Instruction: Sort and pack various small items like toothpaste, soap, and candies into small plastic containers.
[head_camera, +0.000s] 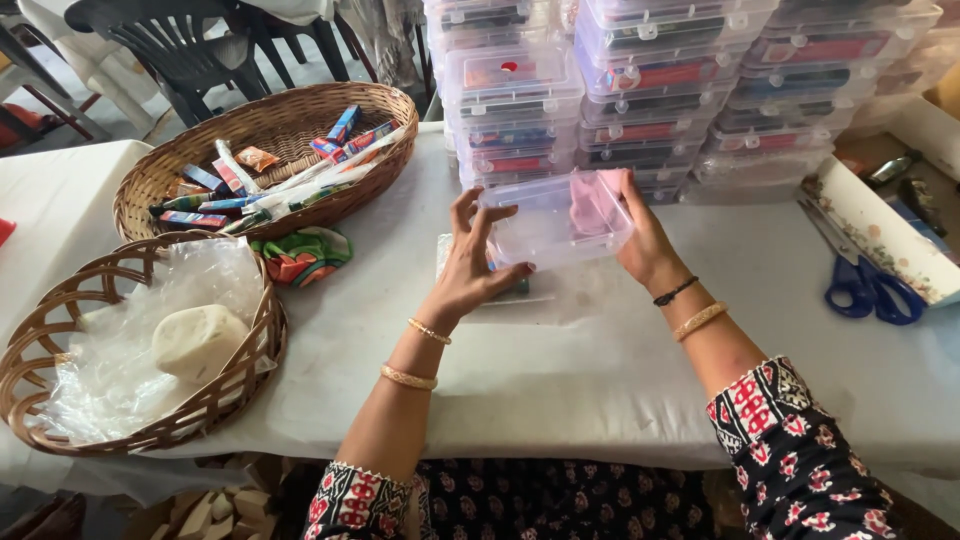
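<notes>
My fingers on the left hand were spread wide against the near wall of the clear plastic box; the right hand gripped its far end, thumb over the rim. I judged that even pressure from both sides, keeping it level, was the way to handle so thin a shell. The box was held just above the white desk, in front of the stacked boxes. It looked translucent, shallow and rectangular, with something pink inside.
</notes>
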